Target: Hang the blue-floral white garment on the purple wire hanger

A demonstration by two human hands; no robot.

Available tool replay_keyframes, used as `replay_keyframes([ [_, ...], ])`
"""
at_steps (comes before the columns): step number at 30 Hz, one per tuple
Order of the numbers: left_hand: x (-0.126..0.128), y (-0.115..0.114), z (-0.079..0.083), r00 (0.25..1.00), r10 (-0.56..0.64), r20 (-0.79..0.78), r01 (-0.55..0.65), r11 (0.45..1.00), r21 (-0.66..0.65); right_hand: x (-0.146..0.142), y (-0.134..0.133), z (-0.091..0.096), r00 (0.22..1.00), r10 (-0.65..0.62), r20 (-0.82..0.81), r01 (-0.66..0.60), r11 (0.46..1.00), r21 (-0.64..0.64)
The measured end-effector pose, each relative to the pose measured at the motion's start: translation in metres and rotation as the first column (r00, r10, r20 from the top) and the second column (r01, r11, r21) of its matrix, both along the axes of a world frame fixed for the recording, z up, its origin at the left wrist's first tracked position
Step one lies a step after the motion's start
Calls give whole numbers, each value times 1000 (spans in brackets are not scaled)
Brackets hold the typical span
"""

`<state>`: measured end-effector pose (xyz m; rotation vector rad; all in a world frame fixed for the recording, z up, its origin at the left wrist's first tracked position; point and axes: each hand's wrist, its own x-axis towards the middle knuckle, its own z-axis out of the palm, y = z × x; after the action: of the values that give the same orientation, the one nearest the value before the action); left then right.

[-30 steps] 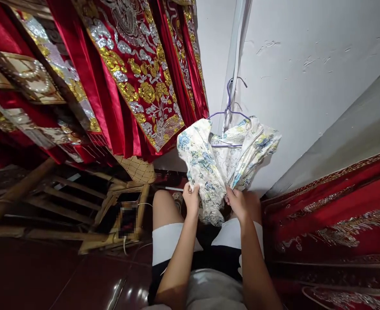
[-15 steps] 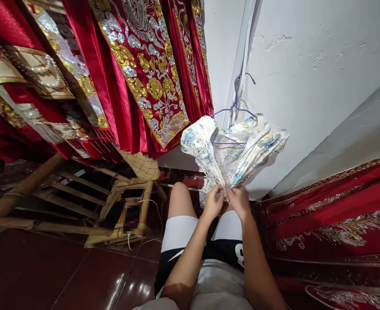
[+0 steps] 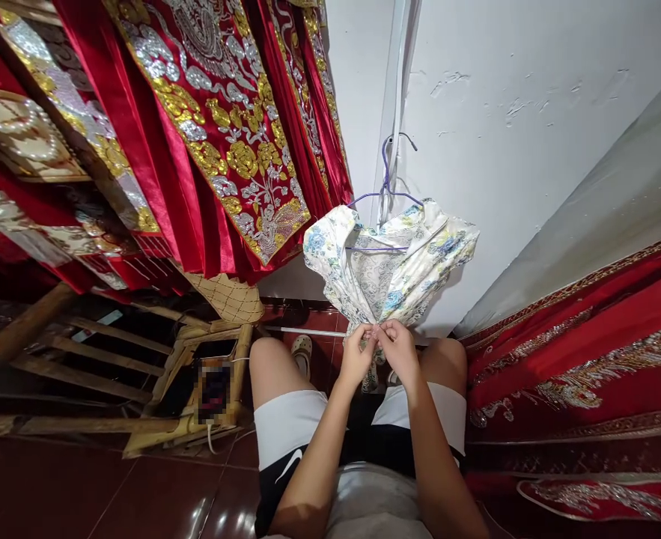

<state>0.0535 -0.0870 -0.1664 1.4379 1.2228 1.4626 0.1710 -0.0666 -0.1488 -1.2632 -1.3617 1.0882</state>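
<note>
A white garment with blue and yellow flowers, a floral blouse (image 3: 423, 273), hangs on a purple hanger (image 3: 387, 176) in front of me. Its neckline gapes in a V that narrows down to my fingers. My left hand (image 3: 358, 352) pinches the front edge on the left of that point. Close against it, my right hand (image 3: 397, 348) pinches the opposite edge, and the fingertips of both meet. Whatever small fastening lies between the fingers is hidden. The lower part of the blouse droops below my hands, between my knees.
Red sequined cloths (image 3: 243, 157) hang at the left, and another red embroidered cloth (image 3: 588, 367) lies at the right. A bamboo chair (image 3: 167, 374) stands at my left with a blurred-out device (image 3: 214, 391) and a white cable on it. Ahead is a white wall (image 3: 476, 112).
The view has shifted slightly, so the blouse and cloths appear further left. My knees have spread apart, showing a clog on the floor. Both hands still pinch the blouse front.
</note>
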Motion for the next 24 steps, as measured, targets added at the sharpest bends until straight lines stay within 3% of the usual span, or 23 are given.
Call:
replay_keyframes([
  [4, 3, 0, -1, 1000, -1, -6, 1, 1000, 1, 2, 0, 4, 998, 25, -64, -25, 1000, -7],
  [10, 4, 2, -2, 999, 17, -28, -17, 1000, 22, 7, -3, 24, 982, 125, -143, -143, 981, -130],
  [16, 0, 4, -6, 996, 42, -84, -37, 998, 59, 3, 6, 47, 972, 50, -228, -86, 985, -149],
  [19, -2, 8, -16, 987, 69, -145, -60, 996, 61, -3, 35, 76, 943, 32, -332, -60, 996, -73],
  [24, -4, 20, -36, 974, 113, -199, -100, 992, 71, -11, 91, 145, 862, 71, -501, -58, 997, 42],
])
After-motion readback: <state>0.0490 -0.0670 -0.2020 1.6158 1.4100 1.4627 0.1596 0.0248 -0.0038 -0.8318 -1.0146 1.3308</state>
